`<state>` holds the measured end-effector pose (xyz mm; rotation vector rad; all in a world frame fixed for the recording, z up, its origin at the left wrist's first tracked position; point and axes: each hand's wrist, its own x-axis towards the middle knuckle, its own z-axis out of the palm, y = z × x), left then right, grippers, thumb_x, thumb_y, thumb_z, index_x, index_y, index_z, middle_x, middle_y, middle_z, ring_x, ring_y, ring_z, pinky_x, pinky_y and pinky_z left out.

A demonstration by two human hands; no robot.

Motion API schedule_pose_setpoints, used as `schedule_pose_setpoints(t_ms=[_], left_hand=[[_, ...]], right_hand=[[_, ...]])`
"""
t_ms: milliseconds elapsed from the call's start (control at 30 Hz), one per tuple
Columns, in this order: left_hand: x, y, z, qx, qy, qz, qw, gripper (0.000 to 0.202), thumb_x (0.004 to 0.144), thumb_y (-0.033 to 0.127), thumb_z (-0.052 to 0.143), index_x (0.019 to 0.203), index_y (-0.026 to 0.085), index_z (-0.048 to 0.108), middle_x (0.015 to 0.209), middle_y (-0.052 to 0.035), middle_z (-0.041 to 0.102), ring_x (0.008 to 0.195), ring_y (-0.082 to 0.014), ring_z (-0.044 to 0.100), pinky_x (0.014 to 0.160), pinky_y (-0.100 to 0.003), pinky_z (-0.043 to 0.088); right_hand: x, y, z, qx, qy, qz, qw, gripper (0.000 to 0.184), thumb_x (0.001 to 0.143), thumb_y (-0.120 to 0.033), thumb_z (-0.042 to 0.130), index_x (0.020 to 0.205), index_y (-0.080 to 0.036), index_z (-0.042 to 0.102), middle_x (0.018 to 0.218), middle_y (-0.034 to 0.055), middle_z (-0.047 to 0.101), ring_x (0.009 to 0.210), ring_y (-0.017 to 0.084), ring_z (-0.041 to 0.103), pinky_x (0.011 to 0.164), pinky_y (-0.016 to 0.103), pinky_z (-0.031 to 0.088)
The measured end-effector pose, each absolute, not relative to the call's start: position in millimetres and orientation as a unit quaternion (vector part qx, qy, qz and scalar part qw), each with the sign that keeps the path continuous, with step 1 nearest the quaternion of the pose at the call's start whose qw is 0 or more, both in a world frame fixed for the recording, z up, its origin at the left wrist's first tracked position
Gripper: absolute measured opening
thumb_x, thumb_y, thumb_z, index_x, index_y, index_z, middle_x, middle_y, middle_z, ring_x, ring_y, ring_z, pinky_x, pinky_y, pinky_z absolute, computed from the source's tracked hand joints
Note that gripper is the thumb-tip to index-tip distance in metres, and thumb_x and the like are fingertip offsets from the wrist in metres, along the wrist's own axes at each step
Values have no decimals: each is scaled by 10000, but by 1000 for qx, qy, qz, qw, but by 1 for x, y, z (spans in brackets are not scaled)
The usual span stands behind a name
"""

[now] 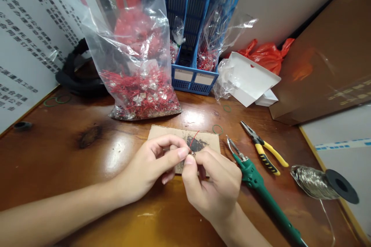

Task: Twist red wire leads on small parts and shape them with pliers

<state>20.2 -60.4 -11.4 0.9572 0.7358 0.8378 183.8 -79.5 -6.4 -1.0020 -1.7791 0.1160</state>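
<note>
My left hand and my right hand meet over a scorched piece of cardboard on the wooden table. Both pinch one small part with a thin red wire that curls up from between the fingertips. The part itself is mostly hidden by my fingers. A green-handled soldering iron lies just right of my right hand, its tip pointing toward the cardboard.
A clear bag of red-wired parts stands behind the cardboard. Yellow-handled pliers and a solder spool lie at right. A blue file rack, white box, brown carton and green rubber bands sit behind.
</note>
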Motion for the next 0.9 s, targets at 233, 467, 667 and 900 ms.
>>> schedule_pose_setpoints(t_ms=[233, 467, 667, 900], left_hand=[[5, -52, -2, 635, 316, 383, 592, 225, 1078, 350, 617, 964, 156, 630, 747, 29, 510, 638, -75, 461, 580, -178, 404], [-3, -45, 1, 744, 301, 350, 483, 167, 1078, 259, 538, 959, 157, 597, 806, 8, 505, 693, -112, 466, 598, -217, 416], [-6, -44, 0, 781, 271, 338, 449, 71, 1042, 176, 539, 974, 166, 556, 843, 7, 523, 694, -108, 469, 597, -220, 419], [-5, -46, 1, 795, 263, 352, 418, 81, 1009, 161, 543, 933, 159, 572, 798, 4, 518, 682, -117, 472, 602, -231, 415]], right_hand=[[183, -80, -5, -398, -758, 53, 513, 261, 888, -41, 589, 709, -191, 472, 604, -54, 384, 533, 93, 325, 513, 302, 267], [184, -80, -6, -387, -776, 57, 494, 278, 905, -53, 579, 689, -197, 477, 594, -43, 392, 533, 106, 334, 525, 314, 258], [185, -80, -6, -382, -784, 61, 485, 238, 888, -48, 583, 709, -187, 514, 597, -44, 422, 528, 102, 356, 520, 308, 284], [185, -81, -6, -384, -785, 70, 482, 241, 891, -60, 581, 713, -197, 496, 597, -48, 402, 522, 104, 350, 509, 306, 275]])
